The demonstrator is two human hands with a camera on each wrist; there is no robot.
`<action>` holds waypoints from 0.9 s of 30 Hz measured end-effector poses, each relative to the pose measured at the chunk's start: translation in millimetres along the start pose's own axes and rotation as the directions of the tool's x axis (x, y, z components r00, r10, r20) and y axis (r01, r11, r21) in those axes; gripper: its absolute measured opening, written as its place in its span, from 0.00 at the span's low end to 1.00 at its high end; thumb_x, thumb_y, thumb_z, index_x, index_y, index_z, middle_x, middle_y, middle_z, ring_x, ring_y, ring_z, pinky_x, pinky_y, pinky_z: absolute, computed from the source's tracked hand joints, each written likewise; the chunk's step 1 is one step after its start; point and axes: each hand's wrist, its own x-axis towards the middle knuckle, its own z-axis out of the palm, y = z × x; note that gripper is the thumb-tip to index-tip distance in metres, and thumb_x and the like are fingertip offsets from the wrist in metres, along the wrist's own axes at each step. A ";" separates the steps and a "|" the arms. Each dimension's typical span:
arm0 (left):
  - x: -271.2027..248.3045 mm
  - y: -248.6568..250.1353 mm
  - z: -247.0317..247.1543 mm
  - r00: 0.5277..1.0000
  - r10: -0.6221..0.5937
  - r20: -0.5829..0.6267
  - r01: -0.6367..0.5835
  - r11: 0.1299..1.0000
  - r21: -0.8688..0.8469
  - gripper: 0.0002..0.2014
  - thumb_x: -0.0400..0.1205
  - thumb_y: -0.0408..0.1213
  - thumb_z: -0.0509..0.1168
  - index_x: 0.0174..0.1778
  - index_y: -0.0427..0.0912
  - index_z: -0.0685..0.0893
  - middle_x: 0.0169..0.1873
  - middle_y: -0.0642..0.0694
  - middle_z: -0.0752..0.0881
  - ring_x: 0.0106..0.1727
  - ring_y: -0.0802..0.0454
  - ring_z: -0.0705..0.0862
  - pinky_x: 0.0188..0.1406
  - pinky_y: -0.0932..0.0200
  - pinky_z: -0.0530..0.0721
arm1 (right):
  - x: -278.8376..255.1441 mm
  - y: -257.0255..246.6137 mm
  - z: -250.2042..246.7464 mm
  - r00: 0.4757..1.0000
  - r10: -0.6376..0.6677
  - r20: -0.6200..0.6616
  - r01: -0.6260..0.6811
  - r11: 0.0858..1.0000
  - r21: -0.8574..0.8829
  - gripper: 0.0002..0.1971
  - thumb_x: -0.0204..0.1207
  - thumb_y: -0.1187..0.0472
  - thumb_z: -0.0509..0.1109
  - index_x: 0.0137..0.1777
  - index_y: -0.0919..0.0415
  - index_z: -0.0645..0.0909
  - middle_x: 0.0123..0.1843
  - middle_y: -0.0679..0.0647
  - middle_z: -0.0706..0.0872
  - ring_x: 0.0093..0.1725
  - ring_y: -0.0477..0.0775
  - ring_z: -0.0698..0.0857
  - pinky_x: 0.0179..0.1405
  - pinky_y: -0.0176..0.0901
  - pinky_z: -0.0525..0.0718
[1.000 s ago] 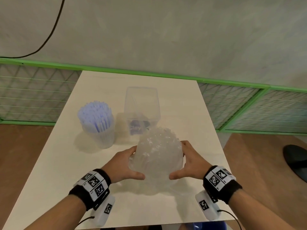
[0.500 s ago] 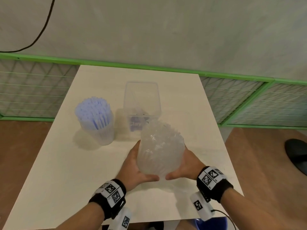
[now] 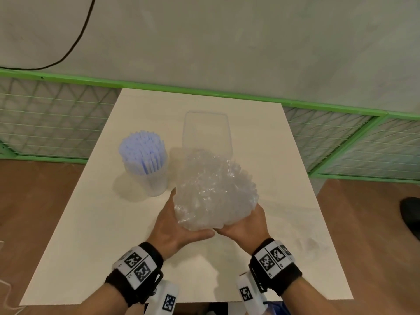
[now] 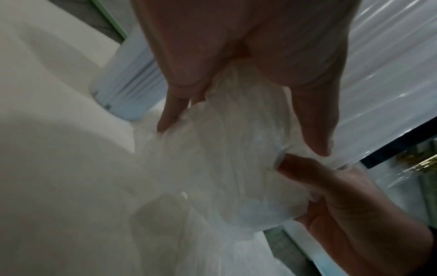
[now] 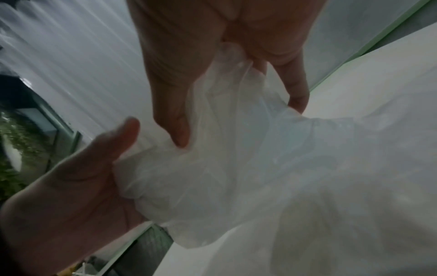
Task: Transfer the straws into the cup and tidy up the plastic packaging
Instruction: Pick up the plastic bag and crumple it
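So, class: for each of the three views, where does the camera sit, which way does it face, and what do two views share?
Head: worn on the head, facing down at the table; both forearms show.
Left wrist: looks along the left hand at the plastic packaging.
Right wrist: looks along the right hand at the packaging.
Shared: each wrist view also shows the opposite hand on the packaging.

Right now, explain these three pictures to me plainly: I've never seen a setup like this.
No machine here: a person wears one camera on the head and one on each wrist. The head view looks down at a pale table. The left hand and right hand together hold a crumpled clear plastic packaging above it. On the table stand a cup full of light blue straws and a clear square container. The two wrist views show the same plastic close up, between the hands.
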 end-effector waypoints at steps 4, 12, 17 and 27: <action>-3.9 -2.1 -28.0 0.995 0.026 -0.100 -0.030 0.999 -0.036 0.51 0.51 0.49 0.89 0.71 0.45 0.76 0.60 0.51 0.88 0.64 0.52 0.86 0.63 0.54 0.82 | 7.0 -15.9 32.5 0.999 -0.034 0.002 0.034 0.999 0.021 0.50 0.47 0.46 0.91 0.72 0.53 0.75 0.60 0.42 0.88 0.61 0.41 0.86 0.58 0.43 0.86; 0.8 -45.4 -62.5 0.992 -0.118 -0.046 0.120 0.992 0.043 0.54 0.48 0.66 0.84 0.69 0.45 0.78 0.58 0.55 0.88 0.60 0.62 0.85 0.64 0.63 0.82 | 7.0 -16.9 84.8 1.000 0.018 0.018 -0.018 1.000 0.019 0.52 0.48 0.50 0.89 0.74 0.48 0.68 0.59 0.37 0.85 0.59 0.34 0.84 0.56 0.35 0.85; 3.5 -59.2 -63.2 0.987 -0.131 -0.092 0.136 0.989 0.059 0.51 0.44 0.64 0.85 0.64 0.52 0.80 0.53 0.59 0.90 0.54 0.66 0.87 0.60 0.58 0.85 | 8.5 -14.1 84.1 0.993 0.030 0.114 -0.030 1.000 -0.008 0.54 0.47 0.49 0.89 0.75 0.50 0.68 0.61 0.34 0.83 0.61 0.30 0.81 0.56 0.28 0.82; 6.9 -55.0 -76.2 0.997 0.047 -0.064 -0.043 0.997 0.063 0.60 0.43 0.56 0.89 0.69 0.74 0.62 0.70 0.52 0.72 0.74 0.52 0.74 0.71 0.41 0.78 | 24.1 -53.4 34.2 0.918 -0.016 0.396 0.017 1.000 0.001 0.62 0.55 0.62 0.90 0.80 0.34 0.51 0.71 0.18 0.65 0.73 0.26 0.68 0.69 0.34 0.74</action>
